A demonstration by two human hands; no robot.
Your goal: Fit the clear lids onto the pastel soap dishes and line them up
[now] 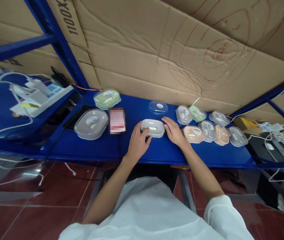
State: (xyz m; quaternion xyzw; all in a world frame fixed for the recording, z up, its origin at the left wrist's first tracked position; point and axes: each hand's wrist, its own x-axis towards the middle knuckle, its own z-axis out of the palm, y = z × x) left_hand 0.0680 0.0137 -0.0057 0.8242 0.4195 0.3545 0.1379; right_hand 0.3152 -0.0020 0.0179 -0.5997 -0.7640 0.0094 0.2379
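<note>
A grey oval dish with a pale bar-shaped piece in its middle sits on the blue table in front of me. My left hand rests at the dish's left end, fingers apart, with the thumb by its front edge. Just off the dish's right end is my right hand, its fingers extended and nothing visibly held. Behind the dish lies a clear lid with a round sticker.
Several lidded grey, green and peach dishes stand at the right. To the left are a phone, a large grey dish and a green dish. A cardboard wall rises behind the blue table.
</note>
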